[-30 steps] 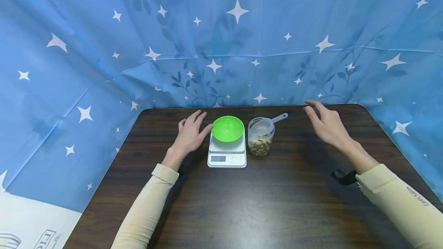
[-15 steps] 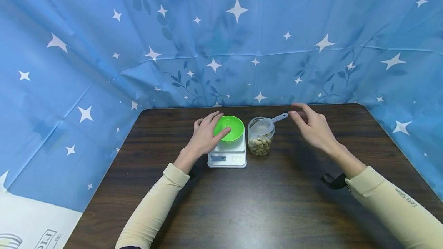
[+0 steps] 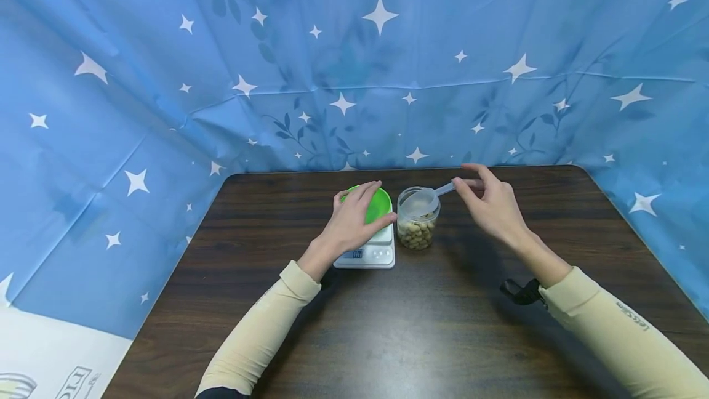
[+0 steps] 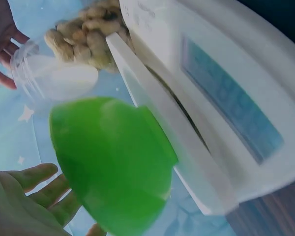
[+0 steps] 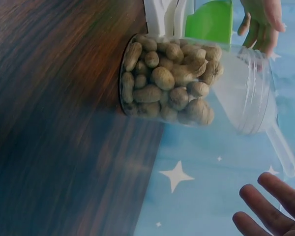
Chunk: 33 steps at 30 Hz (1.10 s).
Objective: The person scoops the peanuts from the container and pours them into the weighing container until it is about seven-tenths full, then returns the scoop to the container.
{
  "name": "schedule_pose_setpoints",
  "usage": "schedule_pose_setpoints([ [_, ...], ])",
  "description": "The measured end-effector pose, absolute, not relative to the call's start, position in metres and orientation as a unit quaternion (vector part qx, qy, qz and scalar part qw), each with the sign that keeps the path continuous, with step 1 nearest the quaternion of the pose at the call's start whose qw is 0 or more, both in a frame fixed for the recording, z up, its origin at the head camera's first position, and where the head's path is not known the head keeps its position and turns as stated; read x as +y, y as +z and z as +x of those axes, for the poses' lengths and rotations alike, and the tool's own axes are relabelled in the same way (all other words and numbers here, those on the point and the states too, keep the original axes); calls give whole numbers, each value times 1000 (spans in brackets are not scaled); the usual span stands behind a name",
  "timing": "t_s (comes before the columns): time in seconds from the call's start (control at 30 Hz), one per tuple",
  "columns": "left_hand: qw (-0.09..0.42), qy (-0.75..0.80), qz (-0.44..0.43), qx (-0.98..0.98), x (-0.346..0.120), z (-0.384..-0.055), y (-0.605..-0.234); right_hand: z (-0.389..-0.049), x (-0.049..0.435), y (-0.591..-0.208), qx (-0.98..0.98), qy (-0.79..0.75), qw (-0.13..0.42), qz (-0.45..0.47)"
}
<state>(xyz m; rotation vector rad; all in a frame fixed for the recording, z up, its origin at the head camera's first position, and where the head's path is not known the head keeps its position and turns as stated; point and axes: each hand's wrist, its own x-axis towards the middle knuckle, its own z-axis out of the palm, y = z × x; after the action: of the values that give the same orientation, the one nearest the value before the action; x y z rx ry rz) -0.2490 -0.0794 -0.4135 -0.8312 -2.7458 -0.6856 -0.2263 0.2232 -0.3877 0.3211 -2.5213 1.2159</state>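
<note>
My left hand [image 3: 354,220], fingers extended, hangs over the green bowl [image 3: 380,204] and covers part of it. Its thumb points toward the jar. The bowl sits on a white kitchen scale [image 3: 381,257] with a small display [image 4: 231,98]. Right of the scale stands a clear, lidless jar [image 3: 400,220] partly filled with unshelled peanuts [image 5: 162,78]. A translucent scoop [image 3: 445,189] rests in the jar's mouth, its handle sticking out to the right. My right hand [image 3: 494,207] is at the handle's end, and the right wrist view shows its spread fingers [image 5: 265,206] apart from the handle.
Everything stands near the back edge of a dark wooden table [image 3: 388,325]. A blue curtain with white stars [image 3: 354,66] hangs right behind it. A white printed surface [image 3: 55,356] shows at the lower left.
My left hand has moved right, from beside the bowl to over it. My right hand has come left to the scoop's handle. Bowl, scale, jar and scoop stay put.
</note>
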Motion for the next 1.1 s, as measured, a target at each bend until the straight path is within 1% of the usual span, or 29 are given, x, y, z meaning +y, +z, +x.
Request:
schedule_pose_setpoints([
  [0.17, 83, -224, -283, -929, -68, -247, -414, -227, 217, -388, -879, 433, 167, 110],
  [0.53, 46, -229, -279, -931, -45, -248, -418, -233, 206, -397, -877, 423, 199, 110],
  [0.83, 58, -217, -283, -933, -34, -249, -415, -238, 200, -402, -873, 408, 244, 110],
  [1.1, 72, -210, -279, -934, -28, -253, -417, -242, 192, -404, -860, 430, 254, 110],
])
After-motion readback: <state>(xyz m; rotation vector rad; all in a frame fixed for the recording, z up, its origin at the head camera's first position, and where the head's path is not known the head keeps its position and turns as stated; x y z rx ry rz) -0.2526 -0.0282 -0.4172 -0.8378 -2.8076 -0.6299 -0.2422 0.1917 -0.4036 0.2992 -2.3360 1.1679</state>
